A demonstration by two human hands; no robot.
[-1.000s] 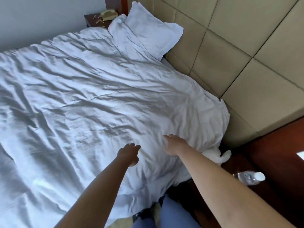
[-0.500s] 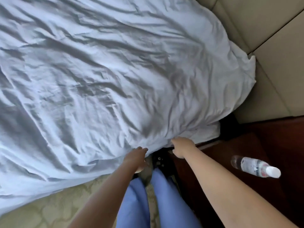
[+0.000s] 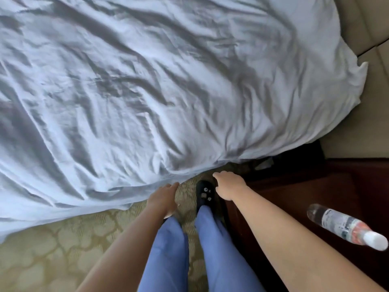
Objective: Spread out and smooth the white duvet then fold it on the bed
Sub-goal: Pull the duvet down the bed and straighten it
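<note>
Duvet (image 3: pixel 157 85): seen in the head view spread over the bed, creased, near edge overhanging the carpet (image 3: pixel 52 249).
Left hand (image 3: pixel 163 199): fingers loosely extended, empty, at the hem.
Right hand (image 3: pixel 228 185): fingers relaxed, nothing held, just off the edge.
Advice: the hem is best gripped by both hands, well apart, then drawn evenly.

Your bed fills the upper frame under the rumpled white duvet (image 3: pixel 157 85); the patterned carpet (image 3: pixel 52 245) lies lower left.

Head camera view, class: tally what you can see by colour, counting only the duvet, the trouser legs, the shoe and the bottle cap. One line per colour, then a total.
White: 2, the duvet and the bottle cap
Blue: 2, the left trouser leg and the right trouser leg
Black: 1, the shoe
Total: 5
</note>
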